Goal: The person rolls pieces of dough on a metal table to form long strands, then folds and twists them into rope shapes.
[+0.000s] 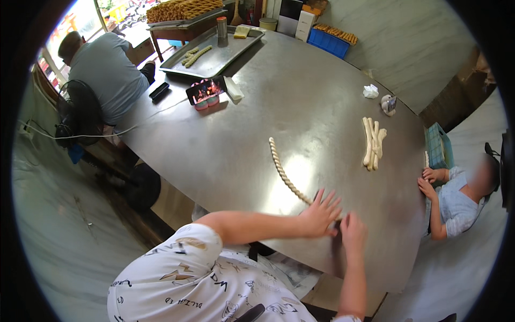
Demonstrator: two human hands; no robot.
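Note:
A long twisted dough rope [281, 172] curves over the steel tabletop [241, 161] towards me. My left hand [322, 217] lies palm down across its near end, fingers spread, hiding part of the dough. Just to the right, my right hand [354, 231] is raised slightly with its fingers drawn together. A scrap of the rope's end shows at those fingertips, though blur hides the exact hold. Several thick, smooth dough strips [373, 143] rest in a loose pile farther off to the right.
A metal tray [237, 54] holds short dough twists and a canister. A phone [206, 90] stands propped, its white cable [161, 110] crossing the left edge. Crumpled tissue [370, 91] lies at right. One person [108, 72] sits far left; another [454, 201] works at the right edge.

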